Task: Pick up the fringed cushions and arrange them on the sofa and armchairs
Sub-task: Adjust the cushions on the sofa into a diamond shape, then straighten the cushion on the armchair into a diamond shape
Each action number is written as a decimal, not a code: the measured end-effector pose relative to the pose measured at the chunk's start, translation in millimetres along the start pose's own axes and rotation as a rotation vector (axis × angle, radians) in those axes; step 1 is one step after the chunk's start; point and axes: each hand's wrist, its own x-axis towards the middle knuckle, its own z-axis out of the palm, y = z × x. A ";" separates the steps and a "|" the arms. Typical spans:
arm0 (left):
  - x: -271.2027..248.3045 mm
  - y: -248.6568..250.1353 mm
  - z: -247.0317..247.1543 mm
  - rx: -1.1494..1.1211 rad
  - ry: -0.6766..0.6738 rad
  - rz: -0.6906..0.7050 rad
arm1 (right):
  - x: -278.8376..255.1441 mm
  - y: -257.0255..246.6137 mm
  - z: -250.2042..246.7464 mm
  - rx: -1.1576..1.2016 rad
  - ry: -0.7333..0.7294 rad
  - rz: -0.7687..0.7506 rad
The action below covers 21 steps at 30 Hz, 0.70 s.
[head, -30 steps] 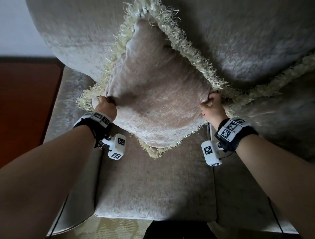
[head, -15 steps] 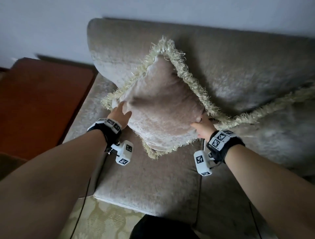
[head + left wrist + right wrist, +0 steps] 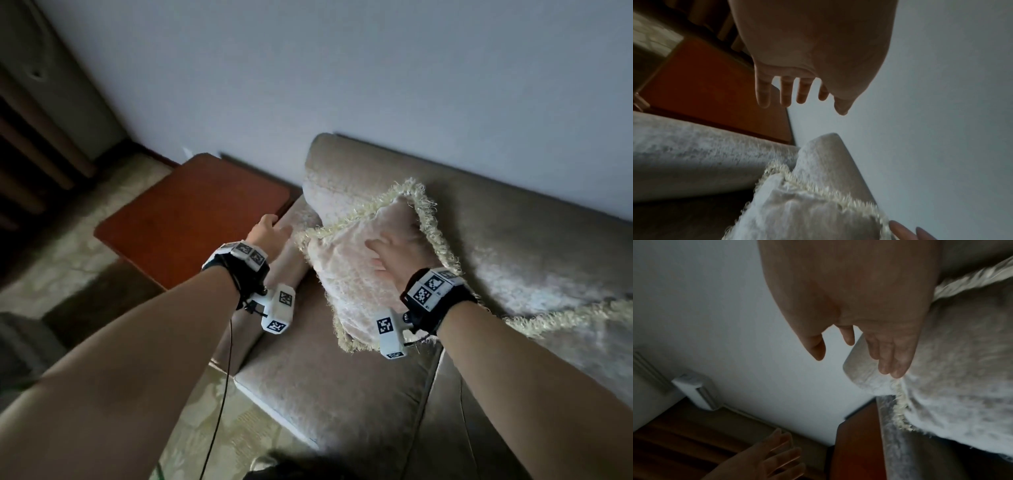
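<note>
A beige cushion with a cream fringe (image 3: 346, 274) leans against the backrest at the left end of the sofa (image 3: 329, 404). My left hand (image 3: 270, 228) hovers open beside the cushion's left corner, over the armrest, fingers straight (image 3: 784, 95) and holding nothing. Over the cushion's face my right hand (image 3: 390, 255) is spread open with straight fingers (image 3: 892, 363); contact cannot be judged. The cushion (image 3: 807, 216) shows below the left palm, and it (image 3: 962, 386) also fills the right side of the right wrist view. A second fringed cushion (image 3: 561, 320) lies to the right.
A reddish wooden side table (image 3: 191, 219) stands against the sofa's left armrest. Patterned carpet (image 3: 219, 411) covers the floor in front. A pale wall (image 3: 376, 85) runs behind the sofa. A white box-like device (image 3: 696, 391) sits by the wall.
Both hands have let go of the cushion's sides and opened. The left hand moved left off it, the right one up over its face. The view has pulled back and up.
</note>
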 end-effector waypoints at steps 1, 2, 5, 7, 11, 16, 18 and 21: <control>-4.1 -7.3 -17.1 -0.018 0.029 -0.007 | -1.5 -9.9 14.4 0.005 -0.045 -0.013; -8.1 -14.8 -31.9 -0.033 0.057 -0.015 | -3.6 -20.2 29.4 0.001 -0.086 -0.017; -18.1 -44.7 -72.6 -0.095 0.146 -0.036 | -3.5 -47.0 80.8 -0.038 -0.153 -0.065; -24.3 -67.6 -95.3 -0.132 0.178 -0.060 | -4.5 -61.7 115.8 -0.073 -0.184 -0.101; -31.7 -134.3 -149.4 -0.205 0.256 -0.148 | -7.3 -89.3 204.5 -0.148 -0.272 -0.159; -40.8 -223.8 -225.2 -0.287 0.355 -0.202 | -16.5 -117.1 321.9 -0.232 -0.386 -0.195; -46.8 -259.9 -257.9 -0.308 0.395 -0.233 | -25.6 -131.4 370.7 -0.248 -0.443 -0.212; -60.5 -318.8 -310.0 -0.378 0.468 -0.317 | -46.4 -150.0 450.8 -0.290 -0.523 -0.266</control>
